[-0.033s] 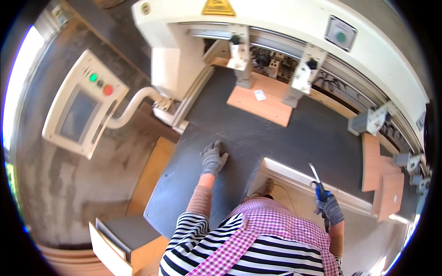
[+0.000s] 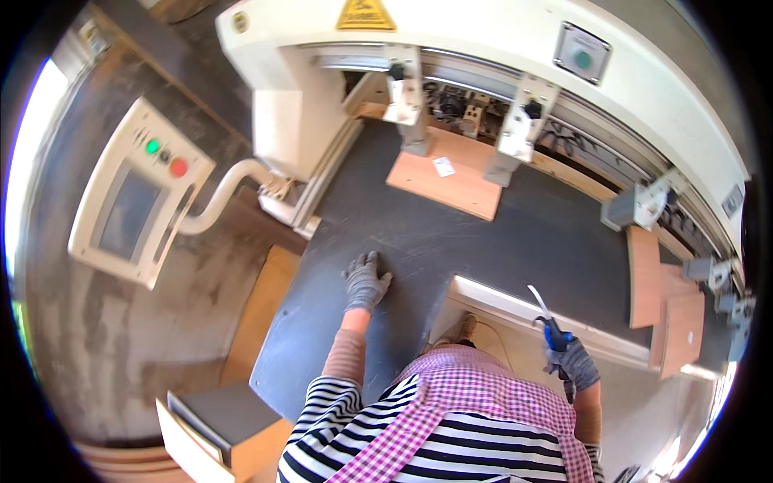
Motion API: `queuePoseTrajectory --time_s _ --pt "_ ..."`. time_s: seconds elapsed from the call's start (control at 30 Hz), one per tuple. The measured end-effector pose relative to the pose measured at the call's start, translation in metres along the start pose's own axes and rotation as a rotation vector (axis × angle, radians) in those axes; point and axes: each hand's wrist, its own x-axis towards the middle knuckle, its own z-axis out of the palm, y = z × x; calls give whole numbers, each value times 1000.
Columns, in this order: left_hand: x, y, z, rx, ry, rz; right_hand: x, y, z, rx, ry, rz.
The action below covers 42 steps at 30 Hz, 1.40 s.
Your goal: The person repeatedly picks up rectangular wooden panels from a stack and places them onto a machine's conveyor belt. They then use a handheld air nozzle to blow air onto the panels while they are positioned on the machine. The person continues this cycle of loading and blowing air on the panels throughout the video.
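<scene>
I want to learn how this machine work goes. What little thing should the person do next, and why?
Probably reach the left hand forward toward the wooden panel. That gloved hand rests flat on the dark table, well short of the panel, which lies under the machine's clamps. The right hand is busy holding a blue-handled tool, so the left is the free one.
</scene>
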Motion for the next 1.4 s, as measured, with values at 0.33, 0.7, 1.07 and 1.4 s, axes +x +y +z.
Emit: queuePoseTrajectory --time_s 0.33,0.7,1.07,1.4 --pt "6 17 -8 285 -67 18 10 2 -9 -47 133 24" --pt "6 18 -10 307 -89 7 22 15 -11 -93 230 88" --pt "8 14 -3 286 -54 16 19 22 -3 -20 202 30" --pt "10 13 -1 286 -70 -1 -7 -3 -5 35 127 -2"
